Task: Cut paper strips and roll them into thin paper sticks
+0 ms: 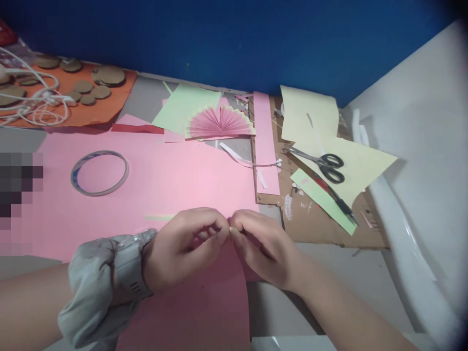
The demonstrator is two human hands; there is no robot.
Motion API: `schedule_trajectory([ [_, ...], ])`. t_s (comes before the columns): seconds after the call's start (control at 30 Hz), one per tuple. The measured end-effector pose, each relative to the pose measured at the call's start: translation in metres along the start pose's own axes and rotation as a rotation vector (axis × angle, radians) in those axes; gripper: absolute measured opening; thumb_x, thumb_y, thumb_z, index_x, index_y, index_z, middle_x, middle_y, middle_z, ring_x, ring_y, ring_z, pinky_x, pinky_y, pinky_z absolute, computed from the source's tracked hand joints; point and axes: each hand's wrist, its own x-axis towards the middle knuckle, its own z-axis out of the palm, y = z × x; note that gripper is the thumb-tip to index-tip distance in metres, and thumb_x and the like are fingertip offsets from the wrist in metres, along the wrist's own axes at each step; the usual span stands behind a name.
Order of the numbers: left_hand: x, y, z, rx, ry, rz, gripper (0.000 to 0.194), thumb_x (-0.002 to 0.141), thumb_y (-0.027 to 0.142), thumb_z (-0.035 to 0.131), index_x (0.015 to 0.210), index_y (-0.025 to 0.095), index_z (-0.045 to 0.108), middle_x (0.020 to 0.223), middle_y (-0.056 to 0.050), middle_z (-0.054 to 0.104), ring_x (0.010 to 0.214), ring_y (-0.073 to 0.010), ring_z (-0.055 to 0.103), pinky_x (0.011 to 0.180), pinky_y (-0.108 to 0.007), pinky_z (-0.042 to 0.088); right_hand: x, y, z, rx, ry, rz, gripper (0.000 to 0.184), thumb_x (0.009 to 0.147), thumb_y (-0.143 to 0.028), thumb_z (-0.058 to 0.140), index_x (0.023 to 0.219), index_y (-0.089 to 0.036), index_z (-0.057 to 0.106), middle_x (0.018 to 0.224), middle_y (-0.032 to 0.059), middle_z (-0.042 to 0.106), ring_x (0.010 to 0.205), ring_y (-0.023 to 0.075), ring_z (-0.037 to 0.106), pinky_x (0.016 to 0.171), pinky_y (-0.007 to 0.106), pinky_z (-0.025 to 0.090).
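My left hand [190,241], with a grey watch and scrunchie at its wrist, is closed in a pinch over the large pink sheet [175,175]. Facing it, my right hand [268,246] pinches too, and the fingertips of both meet. Whatever lies between them is tiny and mostly covered by the fingers. Just behind the left hand a thin pale green strip [159,217] rests on the pink sheet. Farther back sits a pleated pink paper fan [221,123] with a pale scalloped edge. A roll of tape [100,173] lies flat to the left.
On cardboard [303,229] at right are black-handled scissors [331,168], a pen [343,207], a green strip [321,200] and yellow paper [310,112]. Cardboard discs [109,75] and white cables [44,107] lie on orange paper [126,90]. A blue panel [234,44] stands behind.
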Motion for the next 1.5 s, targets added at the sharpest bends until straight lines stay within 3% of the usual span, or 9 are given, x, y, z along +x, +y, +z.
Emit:
schedule_trajectory([
  [0.5, 0.0029, -0.0039, 0.0012, 0.118, 0.005, 0.007, 0.019, 0.088, 0.022, 0.040, 0.076, 0.014, 0.052, 0.069, -0.001, 0.050, 0.060, -0.0104, 0.044, 0.055, -0.024, 0.036, 0.0008, 0.0032, 0.0017, -0.120, 0.018, -0.066, 0.018, 0.081, -0.007, 0.041, 0.070, -0.020, 0.036, 0.065, -0.0013, 0.042, 0.062, 0.0124, 0.040, 0.058, 0.025, 0.033],
  [0.73, 0.0008, -0.0023, 0.0037, 0.307, 0.011, -0.017, 0.011, 0.080, 0.011, 0.043, 0.072, 0.017, 0.045, 0.071, 0.002, 0.049, 0.062, -0.0101, 0.042, 0.057, -0.024, 0.033, 0.0013, 0.0045, -0.0011, -0.318, -0.032, -0.082, 0.019, 0.069, -0.005, 0.041, 0.067, -0.020, 0.030, 0.064, -0.0003, 0.039, 0.062, 0.0149, 0.037, 0.056, 0.028, 0.030],
  [1.0, 0.0017, -0.0036, 0.0066, 0.434, -0.018, -0.049, 0.019, 0.088, 0.016, 0.034, 0.073, 0.017, 0.045, 0.074, 0.000, 0.049, 0.068, -0.0127, 0.044, 0.062, -0.027, 0.034, 0.0009, 0.0047, -0.0065, -0.465, -0.128, -0.087, 0.020, 0.082, -0.009, 0.041, 0.069, -0.020, 0.029, 0.067, 0.0002, 0.040, 0.063, 0.0148, 0.036, 0.057, 0.027, 0.031],
  [1.13, 0.0020, -0.0040, 0.0070, 0.457, -0.020, -0.044, 0.019, 0.088, 0.016, 0.034, 0.074, 0.017, 0.046, 0.075, 0.001, 0.049, 0.068, -0.0126, 0.044, 0.062, -0.026, 0.034, 0.0010, 0.0040, -0.0072, -0.472, -0.130, -0.093, 0.019, 0.081, -0.008, 0.041, 0.070, -0.020, 0.031, 0.067, 0.0004, 0.041, 0.064, 0.0151, 0.037, 0.058, 0.027, 0.031],
  [1.5, 0.0021, -0.0036, 0.0023, 0.315, -0.015, -0.031, 0.013, 0.082, 0.014, 0.041, 0.070, 0.017, 0.044, 0.068, 0.004, 0.045, 0.058, -0.0088, 0.038, 0.054, -0.022, 0.032, 0.0016, 0.0053, -0.0026, -0.297, -0.037, -0.110, 0.026, 0.063, 0.001, 0.039, 0.067, -0.021, 0.025, 0.063, -0.0023, 0.034, 0.060, 0.0137, 0.034, 0.056, 0.026, 0.029],
])
